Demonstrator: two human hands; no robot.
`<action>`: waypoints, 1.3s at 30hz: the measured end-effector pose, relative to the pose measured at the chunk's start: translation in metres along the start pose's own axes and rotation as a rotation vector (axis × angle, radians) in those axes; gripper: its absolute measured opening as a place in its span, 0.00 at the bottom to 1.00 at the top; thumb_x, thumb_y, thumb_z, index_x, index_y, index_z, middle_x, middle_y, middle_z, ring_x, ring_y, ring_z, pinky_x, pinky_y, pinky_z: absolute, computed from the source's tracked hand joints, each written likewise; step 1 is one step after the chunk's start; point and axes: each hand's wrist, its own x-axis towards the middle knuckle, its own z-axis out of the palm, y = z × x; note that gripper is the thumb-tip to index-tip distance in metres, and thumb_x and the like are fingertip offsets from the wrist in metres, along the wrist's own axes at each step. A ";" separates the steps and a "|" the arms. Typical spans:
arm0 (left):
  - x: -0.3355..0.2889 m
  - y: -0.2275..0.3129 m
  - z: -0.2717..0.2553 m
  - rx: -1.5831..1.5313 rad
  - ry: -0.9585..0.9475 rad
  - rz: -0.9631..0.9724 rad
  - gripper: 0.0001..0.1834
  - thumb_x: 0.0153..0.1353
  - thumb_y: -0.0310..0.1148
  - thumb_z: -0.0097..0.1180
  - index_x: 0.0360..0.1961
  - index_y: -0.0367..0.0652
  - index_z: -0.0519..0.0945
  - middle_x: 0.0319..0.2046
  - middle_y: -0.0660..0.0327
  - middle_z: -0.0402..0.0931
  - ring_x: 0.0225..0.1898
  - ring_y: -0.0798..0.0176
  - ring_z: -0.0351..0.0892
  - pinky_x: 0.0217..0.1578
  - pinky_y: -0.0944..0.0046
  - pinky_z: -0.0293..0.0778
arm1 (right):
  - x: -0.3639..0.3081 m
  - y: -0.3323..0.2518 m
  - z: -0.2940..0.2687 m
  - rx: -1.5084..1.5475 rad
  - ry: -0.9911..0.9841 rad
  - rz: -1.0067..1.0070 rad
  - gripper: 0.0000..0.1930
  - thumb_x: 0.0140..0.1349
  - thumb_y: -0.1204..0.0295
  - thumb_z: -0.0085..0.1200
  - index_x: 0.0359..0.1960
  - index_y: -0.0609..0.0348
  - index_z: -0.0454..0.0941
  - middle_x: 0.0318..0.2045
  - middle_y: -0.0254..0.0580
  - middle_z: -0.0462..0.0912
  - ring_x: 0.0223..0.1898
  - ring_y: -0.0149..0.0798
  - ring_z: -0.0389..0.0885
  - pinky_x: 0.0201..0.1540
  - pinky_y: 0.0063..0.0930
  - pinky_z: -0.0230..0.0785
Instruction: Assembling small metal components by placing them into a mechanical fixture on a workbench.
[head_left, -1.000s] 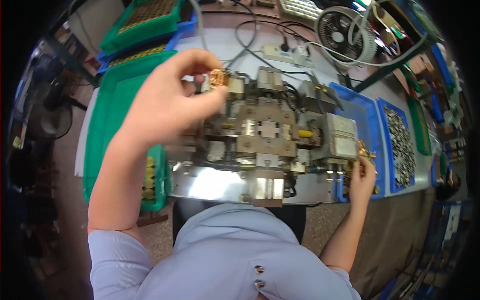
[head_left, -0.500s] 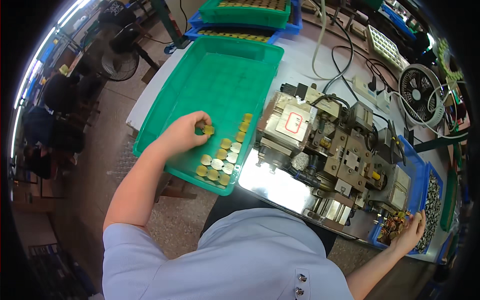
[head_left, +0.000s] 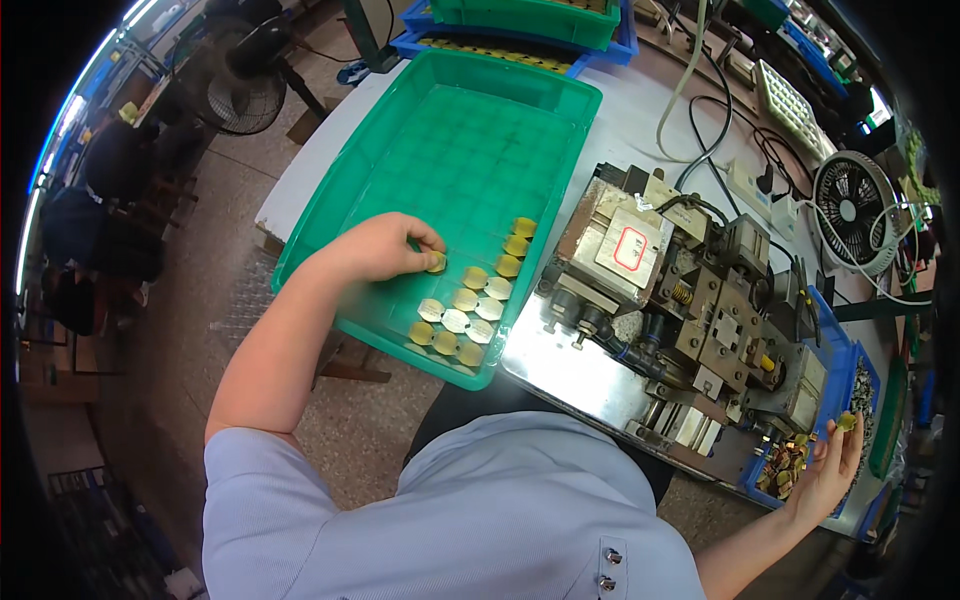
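In the green tray point(head_left: 455, 150), my left hand point(head_left: 385, 248) pinches a small yellow brass-coloured piece point(head_left: 437, 262) between thumb and fingers, low over the tray floor. Just to its right and nearer me, several flat pieces point(head_left: 465, 299) lie in slanting rows, some yellow, some silvery. Far to the right, my right hand point(head_left: 828, 472) holds up another yellow piece point(head_left: 847, 421) at its fingertips. Beside that hand is a blue bin point(head_left: 755, 478) with a heap of loose brass-coloured pieces point(head_left: 783, 467).
A metal machine point(head_left: 700, 320) with blocks and cables stands between the tray and the bin. Another blue bin point(head_left: 872, 372) of small grey parts lies at the far right. Stacked trays point(head_left: 525, 20) are at the back, and a small fan point(head_left: 853, 212) stands back right.
My right hand has lifted from the bin, and a yellow piece now shows at its fingertips. My left hand has brought its piece slightly nearer the rows. The whole view has shifted a little.
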 end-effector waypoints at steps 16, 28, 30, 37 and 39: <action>-0.014 0.004 0.012 0.000 -0.112 0.072 0.14 0.61 0.32 0.66 0.47 0.42 0.88 0.36 0.64 0.87 0.33 0.66 0.81 0.41 0.67 0.78 | -0.017 -0.029 0.075 -0.124 -0.125 -0.037 0.21 0.72 0.78 0.52 0.66 0.63 0.72 0.54 0.46 0.78 0.49 0.32 0.80 0.38 0.15 0.66; -0.020 0.009 0.011 0.040 -0.116 0.071 0.14 0.61 0.34 0.66 0.48 0.42 0.88 0.37 0.63 0.87 0.31 0.66 0.80 0.41 0.66 0.77 | -0.023 -0.033 0.114 -0.239 -0.302 -0.021 0.20 0.68 0.81 0.54 0.62 0.64 0.75 0.51 0.45 0.79 0.47 0.33 0.79 0.41 0.16 0.68; -0.020 0.013 0.010 0.050 -0.123 0.056 0.15 0.61 0.34 0.66 0.48 0.42 0.88 0.37 0.63 0.87 0.32 0.65 0.80 0.41 0.66 0.77 | -0.022 -0.028 0.118 -0.308 -0.354 -0.122 0.20 0.67 0.81 0.55 0.61 0.64 0.76 0.50 0.43 0.80 0.47 0.34 0.79 0.44 0.19 0.69; -0.022 0.002 0.018 -0.021 0.136 0.174 0.17 0.63 0.33 0.61 0.51 0.39 0.84 0.43 0.55 0.83 0.37 0.59 0.79 0.44 0.62 0.77 | -0.010 -0.017 0.140 -0.585 -0.499 -0.476 0.18 0.58 0.81 0.62 0.52 0.61 0.82 0.49 0.42 0.82 0.48 0.40 0.78 0.54 0.30 0.70; -0.020 0.005 0.031 -0.091 0.428 0.261 0.16 0.63 0.29 0.60 0.53 0.41 0.82 0.45 0.58 0.78 0.38 0.64 0.76 0.42 0.65 0.75 | -0.008 -0.024 0.151 -0.648 -0.540 -0.523 0.18 0.58 0.80 0.61 0.52 0.60 0.82 0.50 0.41 0.82 0.50 0.39 0.79 0.56 0.30 0.69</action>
